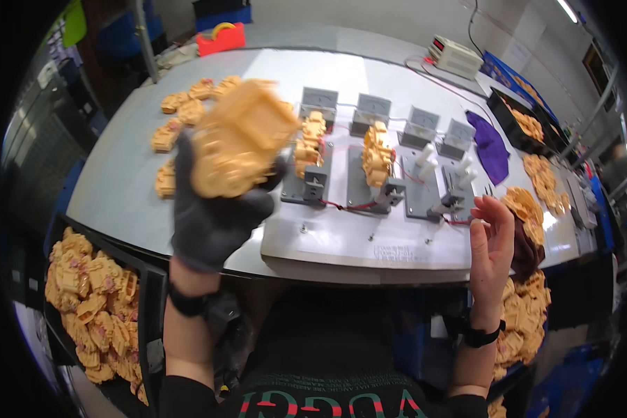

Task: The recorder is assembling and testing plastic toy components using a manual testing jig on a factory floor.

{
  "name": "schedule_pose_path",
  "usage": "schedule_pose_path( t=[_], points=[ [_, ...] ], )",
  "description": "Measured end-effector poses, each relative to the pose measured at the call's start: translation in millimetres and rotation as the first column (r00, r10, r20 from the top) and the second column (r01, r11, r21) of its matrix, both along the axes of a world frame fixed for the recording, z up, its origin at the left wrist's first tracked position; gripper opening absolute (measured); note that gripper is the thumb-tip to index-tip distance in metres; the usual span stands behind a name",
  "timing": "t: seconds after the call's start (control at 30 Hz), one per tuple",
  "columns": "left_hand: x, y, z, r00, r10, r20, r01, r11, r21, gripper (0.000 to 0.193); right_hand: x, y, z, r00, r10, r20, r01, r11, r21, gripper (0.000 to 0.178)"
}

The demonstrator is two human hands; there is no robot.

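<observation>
My left hand [216,226], in a dark grey glove, grips a yellow-orange moulded plastic housing [247,132] raised above the left part of the table; it is smeared by motion. My bare right hand [491,247] hovers at the front right corner of a white fixture board [327,247], its fingers apart with nothing visible in them. Several grey test fixtures with panel meters stand on the board. One similar housing [310,146] sits on the leftmost fixture, another housing [377,157] on the one beside it. White posts [425,164] stand bare on the fixtures further right.
Loose housings [191,111] lie on the table's left. Heaped bins flank me; the left bin [153,313] has a black rim. A purple cloth [491,150], a power supply [456,57] and a black tray [498,108] are right. A red tape dispenser [221,40] is at the back.
</observation>
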State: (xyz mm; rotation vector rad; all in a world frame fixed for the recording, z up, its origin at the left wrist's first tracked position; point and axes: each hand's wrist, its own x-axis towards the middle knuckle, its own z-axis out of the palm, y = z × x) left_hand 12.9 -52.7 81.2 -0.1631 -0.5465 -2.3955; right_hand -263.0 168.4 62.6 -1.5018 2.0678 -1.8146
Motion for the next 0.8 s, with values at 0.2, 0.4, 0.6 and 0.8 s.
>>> schedule_pose_path(
  t=[0.2,0.4,0.6,0.8],
  points=[
    [-69.4,-31.6,22.1,0.958,-0.226,0.179,0.228,0.974,0.008,0.072,-13.3,-20.7,-32.0,0.997,-0.047,-0.063,0.044,0.998,-0.047,0.034],
    [-88.4,-38.1,39.2,0.913,-0.196,0.357,0.242,0.966,-0.09,0.066,-11.5,-22.9,-43.4,1.0,-0.009,-0.008,0.008,0.996,-0.084,0.034],
    [-101.2,-47.0,44.6,0.86,-0.215,0.463,0.313,0.938,-0.146,0.07,-12.7,-24.8,-42.9,0.992,0.035,0.12,-0.022,0.994,-0.104,0.04],
    [-124.3,-39.7,52.6,0.812,-0.221,0.54,0.373,0.908,-0.189,0.073,-16.3,-24.2,-40.9,0.986,0.044,0.16,-0.041,0.999,-0.025,0.042]
  ],
)
